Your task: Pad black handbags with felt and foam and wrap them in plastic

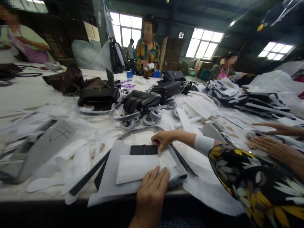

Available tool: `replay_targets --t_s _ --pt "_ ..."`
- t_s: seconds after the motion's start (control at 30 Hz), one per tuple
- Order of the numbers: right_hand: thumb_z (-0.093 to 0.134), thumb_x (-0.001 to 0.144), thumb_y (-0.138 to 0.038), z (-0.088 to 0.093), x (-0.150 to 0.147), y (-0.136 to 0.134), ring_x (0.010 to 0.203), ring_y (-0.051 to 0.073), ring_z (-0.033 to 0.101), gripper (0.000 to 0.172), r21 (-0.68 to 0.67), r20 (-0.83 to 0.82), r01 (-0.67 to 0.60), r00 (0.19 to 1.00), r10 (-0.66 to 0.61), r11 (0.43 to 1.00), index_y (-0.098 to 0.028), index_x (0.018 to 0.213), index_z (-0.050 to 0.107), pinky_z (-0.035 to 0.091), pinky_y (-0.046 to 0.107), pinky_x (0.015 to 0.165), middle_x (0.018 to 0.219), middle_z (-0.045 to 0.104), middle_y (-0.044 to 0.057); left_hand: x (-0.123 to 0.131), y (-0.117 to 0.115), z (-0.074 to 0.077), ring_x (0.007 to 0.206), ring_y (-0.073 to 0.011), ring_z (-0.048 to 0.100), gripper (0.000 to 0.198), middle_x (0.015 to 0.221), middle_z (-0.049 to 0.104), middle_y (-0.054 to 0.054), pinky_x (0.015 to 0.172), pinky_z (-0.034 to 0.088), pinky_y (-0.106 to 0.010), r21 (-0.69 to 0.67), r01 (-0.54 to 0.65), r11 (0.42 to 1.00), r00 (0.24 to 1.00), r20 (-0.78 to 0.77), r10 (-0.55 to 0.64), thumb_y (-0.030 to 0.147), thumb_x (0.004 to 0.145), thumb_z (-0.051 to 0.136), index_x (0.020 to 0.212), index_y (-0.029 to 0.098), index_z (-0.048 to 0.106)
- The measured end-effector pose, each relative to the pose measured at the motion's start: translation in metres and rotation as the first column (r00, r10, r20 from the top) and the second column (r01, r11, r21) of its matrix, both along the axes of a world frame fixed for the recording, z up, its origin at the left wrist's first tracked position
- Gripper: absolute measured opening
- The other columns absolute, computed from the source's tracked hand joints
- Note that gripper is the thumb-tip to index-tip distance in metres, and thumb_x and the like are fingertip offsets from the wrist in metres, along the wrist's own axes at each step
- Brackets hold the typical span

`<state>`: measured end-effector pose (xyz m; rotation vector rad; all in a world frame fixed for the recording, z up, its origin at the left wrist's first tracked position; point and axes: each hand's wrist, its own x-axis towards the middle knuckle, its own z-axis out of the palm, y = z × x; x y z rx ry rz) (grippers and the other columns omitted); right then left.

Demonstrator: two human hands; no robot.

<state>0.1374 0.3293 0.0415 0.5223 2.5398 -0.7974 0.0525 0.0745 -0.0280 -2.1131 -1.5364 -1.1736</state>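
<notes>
My left hand [152,190] lies palm down with its fingers flat on the near right part of a white foam sheet [135,167]. From the right, in a floral sleeve, my right hand [163,141] reaches in, thumb and fingers pinched at the sheet's far edge; what they hold is too small to tell. Beside the fingertips is a clear plastic piece [168,159]. Under the sheet lies a black bag, partly covered by grey wrapping [109,177]. Its dark flap [142,149] shows beyond the sheet, and a black strap [90,172] slants out to the left.
Black bags [141,101] and wrapped coiled straps [128,123] lie beyond. Grey boards [47,148] and loose packing strips are at left. Another person's hands [275,142] rest at right. More people stand across the table, near stacked black pieces [258,101].
</notes>
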Motion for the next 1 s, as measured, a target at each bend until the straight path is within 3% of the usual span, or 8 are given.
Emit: replay_targets --t_s 0.13,0.3,0.4,0.5,0.6,0.73,0.87,1.0 --pt "0.085 0.061 -0.049 0.0 -0.005 0.013 0.063 0.011 0.051 0.044 0.013 0.034 0.014 0.999 -0.015 1.0 -0.017 0.083 0.064 0.035 0.021 0.057 0.07 0.06 -0.007 -0.001 0.002 0.001 0.11 -0.0204 0.069 0.031 0.117 0.074 0.0 0.098 0.054 -0.033 0.04 0.004 0.999 1.0 -0.009 -0.004 0.017 0.1 0.042 0.117 0.02 0.068" --pt "0.074 0.079 -0.03 0.025 0.005 0.006 0.079 0.02 0.062 0.017 0.282 -0.064 0.16 0.987 -0.148 0.946 -0.016 0.089 0.072 0.04 0.027 0.067 0.085 0.072 0.005 -0.001 0.002 0.003 0.109 -0.0201 0.069 0.028 0.115 0.074 0.0 0.096 0.054 -0.032 0.064 0.003 0.998 1.0 -0.023 -0.001 0.018 0.1 0.045 0.116 0.02 0.068" --pt "0.066 0.087 -0.04 0.033 0.02 -0.025 0.092 0.026 0.065 0.025 0.362 -0.114 0.207 0.978 -0.177 0.909 -0.019 0.096 0.075 0.042 0.031 0.075 0.097 0.074 0.009 -0.001 0.002 0.003 0.11 -0.0197 0.069 0.028 0.115 0.074 0.001 0.096 0.054 -0.032 0.076 -0.006 0.997 1.0 -0.023 0.008 0.018 0.1 0.045 0.116 0.02 0.068" --pt "0.073 0.077 -0.055 0.028 0.031 -0.055 0.099 0.03 0.064 0.047 0.365 -0.1 0.147 0.988 -0.119 0.919 -0.018 0.106 0.074 0.044 0.033 0.08 0.108 0.073 0.013 0.0 0.001 0.004 0.109 -0.0197 0.069 0.031 0.117 0.074 0.001 0.096 0.054 -0.032 0.077 -0.005 0.997 1.0 -0.025 0.007 0.018 0.101 0.041 0.116 0.02 0.068" --pt "0.078 0.071 -0.056 0.019 0.032 -0.061 0.101 0.031 0.064 0.06 0.306 -0.083 0.154 0.987 -0.135 0.94 -0.016 0.115 0.071 0.045 0.032 0.081 0.115 0.071 0.014 -0.001 0.0 0.005 0.11 -0.0203 0.069 0.032 0.118 0.073 0.0 0.096 0.054 -0.034 0.042 0.001 0.999 0.999 -0.039 0.001 0.017 0.101 0.04 0.118 0.019 0.067" --pt "0.075 0.078 -0.047 0.011 0.026 -0.041 0.083 0.019 0.068 0.036 0.199 -0.083 0.191 0.981 -0.178 0.961 -0.021 0.103 0.076 0.045 0.023 0.071 0.093 0.076 0.003 -0.002 0.0 0.005 0.109 -0.0216 0.069 0.028 0.118 0.073 -0.001 0.095 0.055 -0.035 0.026 0.007 1.0 0.998 -0.067 -0.005 0.017 0.099 0.046 0.119 0.019 0.065" --pt "0.069 0.084 -0.036 0.016 0.022 -0.039 0.075 0.019 0.069 0.021 0.206 -0.119 0.21 0.975 -0.188 0.956 -0.019 0.092 0.079 0.048 0.024 0.068 0.08 0.076 0.002 -0.003 -0.001 0.008 0.109 -0.0223 0.069 0.026 0.117 0.073 -0.001 0.094 0.056 -0.037 0.013 0.013 1.0 0.996 -0.084 -0.012 0.018 0.097 0.05 0.119 0.019 0.065" --pt "0.057 0.093 -0.028 0.026 0.036 -0.08 0.109 0.028 0.065 0.03 0.318 -0.3 0.312 0.929 -0.217 0.896 -0.016 0.116 0.073 0.046 0.037 0.096 0.116 0.073 0.012 -0.003 -0.004 0.015 0.112 -0.0236 0.067 0.029 0.12 0.072 -0.003 0.097 0.056 -0.04 -0.039 0.038 0.999 0.997 -0.066 -0.04 0.019 0.094 0.054 0.121 0.019 0.063"
